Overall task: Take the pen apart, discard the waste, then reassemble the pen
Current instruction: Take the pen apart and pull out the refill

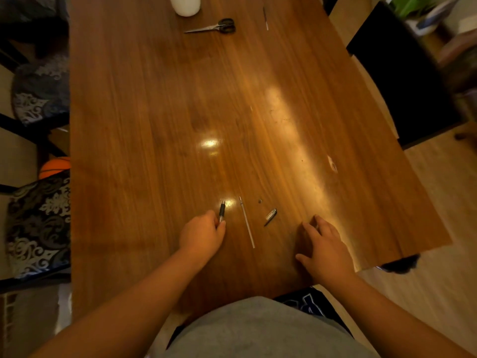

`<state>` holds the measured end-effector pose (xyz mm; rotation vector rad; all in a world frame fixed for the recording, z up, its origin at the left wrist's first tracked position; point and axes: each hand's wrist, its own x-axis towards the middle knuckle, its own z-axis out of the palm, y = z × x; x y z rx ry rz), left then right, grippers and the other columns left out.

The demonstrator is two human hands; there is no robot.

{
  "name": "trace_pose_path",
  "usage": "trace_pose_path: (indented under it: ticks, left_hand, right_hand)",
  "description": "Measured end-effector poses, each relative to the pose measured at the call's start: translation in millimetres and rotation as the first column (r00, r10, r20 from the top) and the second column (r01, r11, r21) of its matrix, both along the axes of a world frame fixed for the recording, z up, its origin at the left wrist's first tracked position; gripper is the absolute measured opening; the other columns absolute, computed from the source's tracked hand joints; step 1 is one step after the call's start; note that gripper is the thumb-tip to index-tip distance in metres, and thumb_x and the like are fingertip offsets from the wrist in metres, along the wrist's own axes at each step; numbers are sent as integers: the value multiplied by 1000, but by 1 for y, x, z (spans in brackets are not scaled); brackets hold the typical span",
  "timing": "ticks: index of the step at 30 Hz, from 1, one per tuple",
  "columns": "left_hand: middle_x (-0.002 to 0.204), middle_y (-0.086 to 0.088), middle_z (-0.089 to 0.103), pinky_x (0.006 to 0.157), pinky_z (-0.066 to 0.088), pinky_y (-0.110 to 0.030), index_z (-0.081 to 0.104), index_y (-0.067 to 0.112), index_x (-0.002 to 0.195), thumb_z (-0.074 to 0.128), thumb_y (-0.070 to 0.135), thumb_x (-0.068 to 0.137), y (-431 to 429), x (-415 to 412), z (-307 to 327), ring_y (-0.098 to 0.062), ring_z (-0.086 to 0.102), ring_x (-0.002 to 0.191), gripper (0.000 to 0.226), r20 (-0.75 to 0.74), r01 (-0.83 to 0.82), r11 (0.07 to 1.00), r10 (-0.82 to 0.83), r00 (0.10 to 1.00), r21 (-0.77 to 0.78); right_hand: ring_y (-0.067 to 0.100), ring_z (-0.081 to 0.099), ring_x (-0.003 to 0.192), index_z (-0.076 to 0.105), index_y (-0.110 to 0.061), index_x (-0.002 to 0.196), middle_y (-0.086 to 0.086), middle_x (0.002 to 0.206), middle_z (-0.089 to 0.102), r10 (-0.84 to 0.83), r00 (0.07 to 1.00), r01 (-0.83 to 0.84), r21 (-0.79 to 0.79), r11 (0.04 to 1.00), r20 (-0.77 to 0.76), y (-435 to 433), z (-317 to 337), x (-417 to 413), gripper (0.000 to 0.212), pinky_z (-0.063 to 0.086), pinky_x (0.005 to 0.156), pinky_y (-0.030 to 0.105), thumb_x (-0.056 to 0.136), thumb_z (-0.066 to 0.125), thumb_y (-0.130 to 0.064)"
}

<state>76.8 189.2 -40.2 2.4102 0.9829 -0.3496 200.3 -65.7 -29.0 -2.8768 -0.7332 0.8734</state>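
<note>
- Grey shirt (258, 329) fills the bottom centre of the frame; both bare forearms run from it up and inward over the near edge of the wooden table (160, 104).
- Left hand (202, 235), lower centre, back of the hand upward, wrist straight; its thumb and curled fingers pinch the lower end of the pen barrel (222, 211).
- Pen barrel: black grip with a clear tip, pointing toward the top of the frame, its far end at a bright glare spot on the table.
- Right hand (324, 248), lower right of centre, palm down on the table; the fingers (309, 228) are loosely spread, point toward the upper left and hold nothing.
- Refill (247, 223): a thin pale tube lying flat between the two hands, just right of the barrel and apart from it.
- Clip piece (271, 217): a short silver-and-black part lying right of the refill, near the right fingertips but not touching them.
- Small dark part (260, 201): just above the clip piece; too small to tell what it is.
- Scissors (214, 26), a white container (184, 5) and a thin stick (265, 18) lie at the top of the frame, well apart from the hands.
- Patterned cushions (38, 226) and an orange ball (55, 166) at the left edge; a black chair (397, 73) at the upper right.
</note>
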Motion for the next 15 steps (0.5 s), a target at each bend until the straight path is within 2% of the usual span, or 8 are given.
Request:
trace_pose_path:
  ticks: [5,15]
  left_hand:
    - [80,-6,68,62,50,-36,58,16,85,54,42,91,-2,3,-1,-28,65,76,27,-13,41,999,-41,999,24]
    - [77,-3,67,61,52,-35,56,18,82,57,43,90,0,0,-3,-23,63,71,26,-9,26,999,-27,1000,-40]
  right_hand:
    - [26,14,147,24,-30,150,3,162,10,-1,1000,1,-5,1000,0,0,-1,0,89,32,114,43,77,71,-47]
    - [27,16,146,25,-29,150,4,161,14,-17,1000,17,-19,1000,-1,2,-2,0,89,32,112,42,76,72,-46]
